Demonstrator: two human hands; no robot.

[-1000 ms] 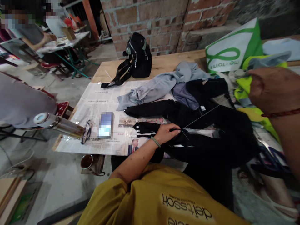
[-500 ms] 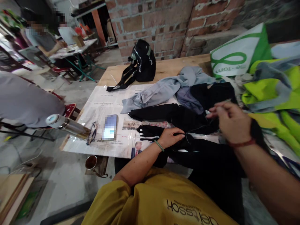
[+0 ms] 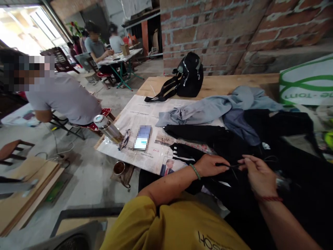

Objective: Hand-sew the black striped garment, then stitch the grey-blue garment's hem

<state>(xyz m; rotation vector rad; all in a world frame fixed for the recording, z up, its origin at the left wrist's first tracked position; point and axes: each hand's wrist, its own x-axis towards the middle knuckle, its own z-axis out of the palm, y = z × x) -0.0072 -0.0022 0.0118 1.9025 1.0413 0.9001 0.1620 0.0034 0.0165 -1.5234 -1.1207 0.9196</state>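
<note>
My left hand (image 3: pixel 212 165) pinches a fold of a black garment (image 3: pixel 208 138) between thumb and fingers. It wears a green bead bracelet. Just right of it, my right hand (image 3: pixel 260 175) has its thumb and forefinger pressed together close to the same fold. A thin thread (image 3: pixel 272 158) curves beside the right fingers, and another fine strand hangs below the left fingertips. Whether a needle is in the right fingers is too small to see. The black cloth spreads over the table and toward my lap; one piece has white stripes.
On the newspaper-covered table (image 3: pixel 130 119) are a grey cloth (image 3: pixel 197 110), a phone (image 3: pixel 143 137), glasses (image 3: pixel 125 139) and a flask (image 3: pixel 108 128). Behind lie a black bag (image 3: pixel 191 76) and a white-green bag (image 3: pixel 307 83). A mug (image 3: pixel 119 168) stands below the near edge. Other people sit at left.
My right hand has come down and left from above the cloth to beside my left hand. My left hand keeps its pinch. The camera view has swung left.
</note>
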